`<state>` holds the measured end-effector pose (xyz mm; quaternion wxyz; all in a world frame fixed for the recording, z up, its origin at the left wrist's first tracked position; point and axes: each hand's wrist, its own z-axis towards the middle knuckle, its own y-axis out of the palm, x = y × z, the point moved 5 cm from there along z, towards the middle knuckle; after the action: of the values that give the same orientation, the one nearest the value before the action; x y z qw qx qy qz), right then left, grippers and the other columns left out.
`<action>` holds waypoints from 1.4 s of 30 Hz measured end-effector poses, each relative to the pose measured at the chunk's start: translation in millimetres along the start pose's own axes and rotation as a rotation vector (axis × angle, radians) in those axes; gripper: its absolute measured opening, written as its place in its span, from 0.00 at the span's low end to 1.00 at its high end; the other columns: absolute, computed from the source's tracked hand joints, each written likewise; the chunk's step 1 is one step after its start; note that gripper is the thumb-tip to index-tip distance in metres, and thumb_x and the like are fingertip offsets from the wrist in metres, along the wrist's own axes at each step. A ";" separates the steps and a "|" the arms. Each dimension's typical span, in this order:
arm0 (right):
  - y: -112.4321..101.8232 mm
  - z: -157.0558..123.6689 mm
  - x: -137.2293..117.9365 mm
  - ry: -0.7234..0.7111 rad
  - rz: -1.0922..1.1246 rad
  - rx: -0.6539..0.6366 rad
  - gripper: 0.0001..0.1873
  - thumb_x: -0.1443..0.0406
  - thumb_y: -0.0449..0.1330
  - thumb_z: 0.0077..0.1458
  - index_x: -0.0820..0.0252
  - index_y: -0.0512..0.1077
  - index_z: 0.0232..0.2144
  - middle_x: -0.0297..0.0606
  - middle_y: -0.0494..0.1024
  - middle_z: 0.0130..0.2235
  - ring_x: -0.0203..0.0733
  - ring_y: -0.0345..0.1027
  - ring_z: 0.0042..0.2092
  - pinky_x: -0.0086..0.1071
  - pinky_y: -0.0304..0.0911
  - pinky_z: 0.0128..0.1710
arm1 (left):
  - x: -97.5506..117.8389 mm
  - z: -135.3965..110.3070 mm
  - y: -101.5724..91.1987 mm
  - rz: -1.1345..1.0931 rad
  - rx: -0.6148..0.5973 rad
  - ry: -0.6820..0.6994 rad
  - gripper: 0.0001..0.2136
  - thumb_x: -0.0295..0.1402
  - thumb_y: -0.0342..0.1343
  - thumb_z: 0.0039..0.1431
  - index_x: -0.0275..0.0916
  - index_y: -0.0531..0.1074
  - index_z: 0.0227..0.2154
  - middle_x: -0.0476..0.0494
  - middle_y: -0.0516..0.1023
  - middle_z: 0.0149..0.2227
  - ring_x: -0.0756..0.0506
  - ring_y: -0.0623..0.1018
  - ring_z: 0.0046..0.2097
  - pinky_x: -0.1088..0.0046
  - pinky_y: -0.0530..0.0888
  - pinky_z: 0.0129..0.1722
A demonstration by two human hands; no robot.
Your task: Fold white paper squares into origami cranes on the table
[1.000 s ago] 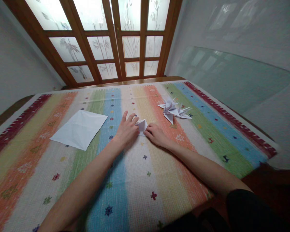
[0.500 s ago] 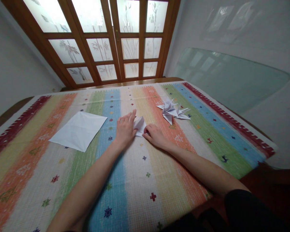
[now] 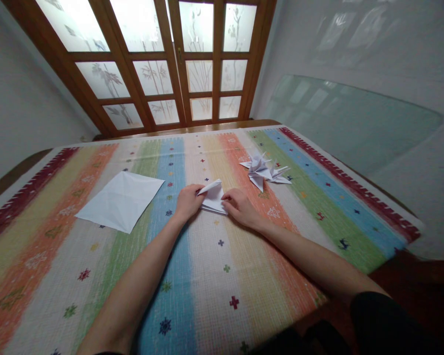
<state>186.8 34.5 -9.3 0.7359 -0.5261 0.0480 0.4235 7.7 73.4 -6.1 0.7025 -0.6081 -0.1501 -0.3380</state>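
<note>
A small piece of folded white paper (image 3: 213,199) lies between my hands on the striped tablecloth, with one flap raised at its upper left. My left hand (image 3: 189,201) pinches that flap at the left side, thumb and fingers together. At the paper's right edge, my right hand (image 3: 240,207) is closed, its thumb and forefinger on the edge. The fingertips of the right hand are partly curled out of sight.
A creased white paper sheet (image 3: 122,201) lies flat to the left. Several folded paper cranes (image 3: 264,171) sit in a cluster at the right. The striped tablecloth (image 3: 225,286) covers the table, with wooden glass-paned doors (image 3: 181,74) behind it.
My left hand has drawn back from lying spread along the paper and now grips its raised flap. More of the folded paper shows. The right hand has shifted slightly right.
</note>
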 end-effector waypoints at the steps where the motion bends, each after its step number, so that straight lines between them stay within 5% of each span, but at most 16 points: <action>1: -9.3 0.5 2.5 -0.035 -0.010 0.087 0.08 0.69 0.54 0.59 0.58 0.71 0.40 0.40 0.74 0.40 0.43 0.67 0.44 0.40 0.63 0.45 | -3.1 0.4 -0.7 -0.059 -0.016 0.010 0.11 0.28 0.54 0.55 0.40 0.79 0.39 0.43 0.82 0.40 0.43 0.78 0.41 0.68 0.72 0.43; 4: -30.5 3.7 10.2 -0.178 -0.170 0.204 0.20 0.73 0.54 0.55 0.50 0.70 0.48 0.41 0.72 0.51 0.47 0.65 0.52 0.48 0.61 0.52 | -10.9 0.9 -2.4 -0.219 -0.065 0.047 0.11 0.29 0.54 0.55 0.40 0.79 0.39 0.44 0.82 0.39 0.44 0.78 0.40 0.68 0.72 0.43; 8: -24.6 8.1 9.3 -0.520 -0.355 -0.073 0.24 0.70 0.56 0.58 0.36 0.68 0.52 0.27 0.73 0.54 0.42 0.62 0.57 0.44 0.57 0.59 | -13.2 2.0 -1.0 -0.326 -0.103 0.114 0.10 0.30 0.56 0.53 0.37 0.79 0.36 0.43 0.81 0.39 0.44 0.78 0.41 0.67 0.72 0.45; 13: -10.9 10.5 -3.2 -0.704 -0.375 -0.231 0.23 0.69 0.53 0.60 0.42 0.66 0.55 0.23 0.74 0.54 0.36 0.62 0.60 0.40 0.54 0.64 | -8.0 2.7 7.8 -0.313 -0.123 0.201 0.13 0.29 0.59 0.51 0.38 0.76 0.42 0.43 0.80 0.42 0.45 0.78 0.43 0.66 0.73 0.46; 18: -3.4 13.3 -26.0 -0.579 -0.279 -0.416 0.25 0.75 0.51 0.56 0.45 0.71 0.51 0.27 0.72 0.57 0.41 0.64 0.60 0.46 0.54 0.64 | -1.0 -11.6 -6.1 -0.062 0.101 0.345 0.23 0.28 0.58 0.51 0.39 0.66 0.53 0.38 0.71 0.54 0.42 0.72 0.54 0.62 0.70 0.54; 21: 0.5 11.8 -41.6 -0.559 -0.271 -0.438 0.27 0.78 0.51 0.54 0.45 0.72 0.50 0.29 0.73 0.57 0.44 0.63 0.60 0.52 0.54 0.64 | 1.6 -28.8 -22.2 0.164 0.230 0.332 0.12 0.31 0.55 0.57 0.38 0.69 0.45 0.36 0.74 0.47 0.40 0.72 0.51 0.59 0.69 0.51; 28: 14.0 14.6 -60.2 -0.607 -0.302 -0.424 0.19 0.78 0.57 0.51 0.50 0.76 0.37 0.32 0.76 0.48 0.48 0.59 0.60 0.57 0.52 0.63 | 10.4 -54.8 -10.8 0.309 -0.166 0.527 0.11 0.34 0.47 0.65 0.40 0.75 0.36 0.42 0.77 0.40 0.43 0.73 0.43 0.63 0.69 0.45; 34: 16.6 21.1 -70.7 -0.627 -0.456 -0.440 0.18 0.77 0.54 0.53 0.50 0.76 0.35 0.34 0.74 0.45 0.47 0.56 0.60 0.59 0.48 0.64 | 3.1 -50.5 -22.2 0.189 0.003 0.447 0.09 0.32 0.53 0.60 0.39 0.74 0.40 0.40 0.75 0.44 0.43 0.73 0.46 0.63 0.69 0.48; 38: 18.1 19.5 -70.7 -0.598 -0.425 -0.392 0.18 0.77 0.54 0.54 0.50 0.76 0.36 0.34 0.73 0.45 0.47 0.59 0.57 0.57 0.47 0.65 | 1.5 -51.8 -19.0 0.166 -0.063 0.423 0.06 0.35 0.53 0.61 0.39 0.73 0.32 0.43 0.76 0.38 0.44 0.74 0.41 0.66 0.70 0.45; 42: 18.2 18.5 -67.9 -0.500 -0.305 -0.366 0.17 0.77 0.54 0.54 0.51 0.77 0.34 0.36 0.76 0.41 0.47 0.64 0.51 0.54 0.51 0.64 | -6.9 -50.2 -17.0 0.238 -0.018 0.272 0.04 0.31 0.53 0.60 0.38 0.71 0.36 0.43 0.76 0.36 0.43 0.74 0.40 0.66 0.70 0.43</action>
<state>124.4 12.2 20.6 0.6733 -0.5303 -0.2899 0.4259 -18.5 26.9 -8.4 0.7458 -0.5766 0.0223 -0.3330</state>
